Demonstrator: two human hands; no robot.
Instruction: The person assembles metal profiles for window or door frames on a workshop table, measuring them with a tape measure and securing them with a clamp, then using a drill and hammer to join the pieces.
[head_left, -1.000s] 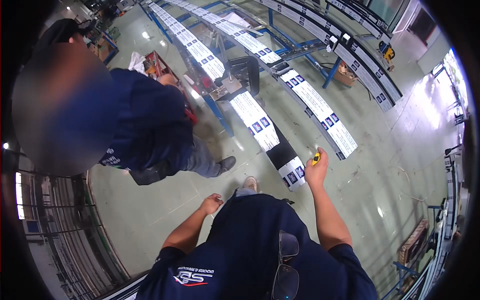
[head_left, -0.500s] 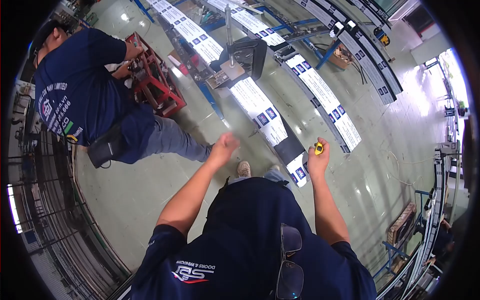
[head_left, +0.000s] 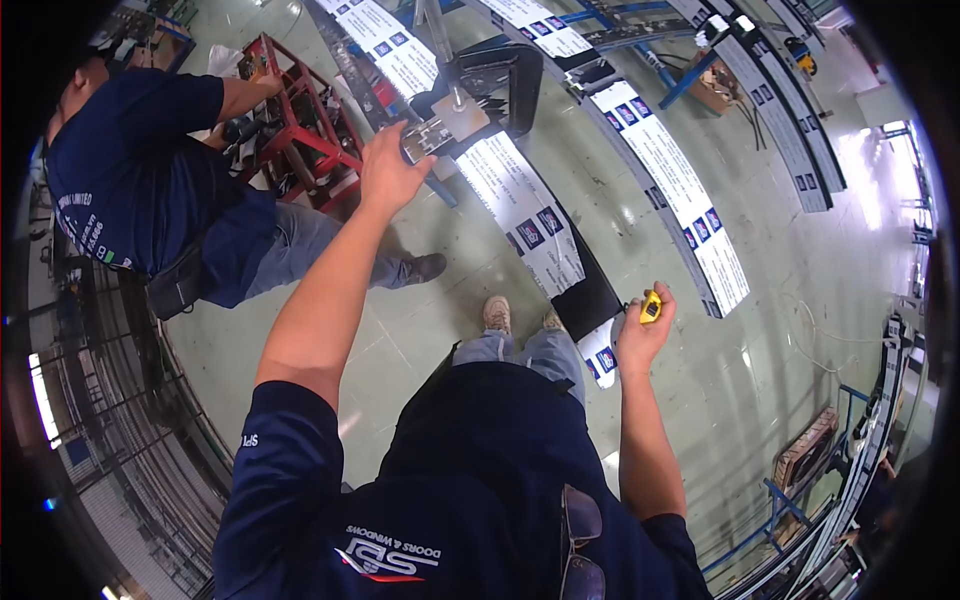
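My left hand [head_left: 393, 172] reaches forward to a metal block [head_left: 427, 140] beside the clamp-like tool [head_left: 465, 117], its fingers at the block's edge. Whether they grip it is hard to tell. In my right hand [head_left: 640, 338] is a yellow tape measure [head_left: 651, 307], held beside the near end of a long profile [head_left: 520, 205] covered in printed white film. A dark piece [head_left: 587, 300] lies across that profile near its end. A second film-covered profile [head_left: 672, 190] runs parallel on the right.
A co-worker [head_left: 140, 180] stands at the left by a red metal cart [head_left: 300, 135]. Blue stands [head_left: 685, 80] carry more profiles [head_left: 780, 120] at the upper right. A pale cable [head_left: 815, 330] lies on the floor at the right.
My left hand has moved forward from above the floor to the metal block. My right hand still holds the tape measure. The co-worker has shifted, with a shoe now showing.
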